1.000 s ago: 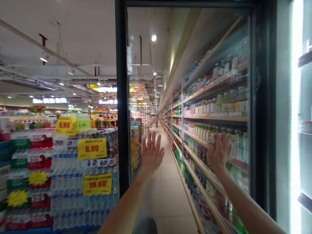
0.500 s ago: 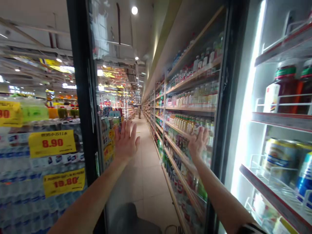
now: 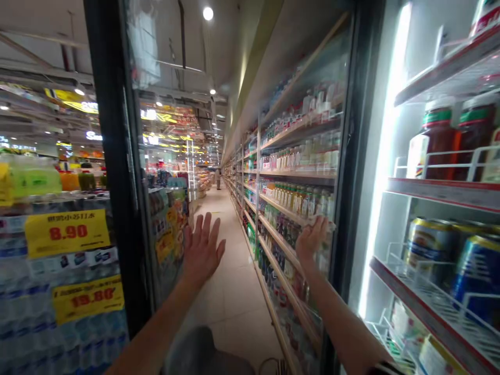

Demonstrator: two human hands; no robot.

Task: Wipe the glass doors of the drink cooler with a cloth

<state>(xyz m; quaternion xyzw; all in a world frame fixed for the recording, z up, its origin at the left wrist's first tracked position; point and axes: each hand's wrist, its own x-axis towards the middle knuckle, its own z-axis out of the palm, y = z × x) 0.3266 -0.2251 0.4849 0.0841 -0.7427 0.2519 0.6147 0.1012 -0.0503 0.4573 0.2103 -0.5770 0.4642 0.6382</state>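
A glass door (image 3: 234,250) with a black frame stands open in front of me, the aisle showing through it. My left hand (image 3: 201,252) lies flat against the glass, fingers spread, holding nothing. Farther right, my right hand (image 3: 311,239) presses on the glass near the door's right frame, its fingers bent and close together. A small pale cloth (image 3: 332,226) pokes out at its fingertips; most of it is hidden by the hand and blurred.
On the right is a lit cooler with wire shelves (image 3: 429,307), cans (image 3: 425,245) and dark red bottles (image 3: 439,133). Packed water bottles (image 3: 78,349) with yellow price signs (image 3: 66,233) are stacked left. Behind the glass run long drink shelves (image 3: 297,172); a person (image 3: 217,178) stands far down the aisle.
My right hand has moved slightly down and left in view, still on the glass. The left hand stays flat and sits a little lower. The whole view has shifted slightly right.
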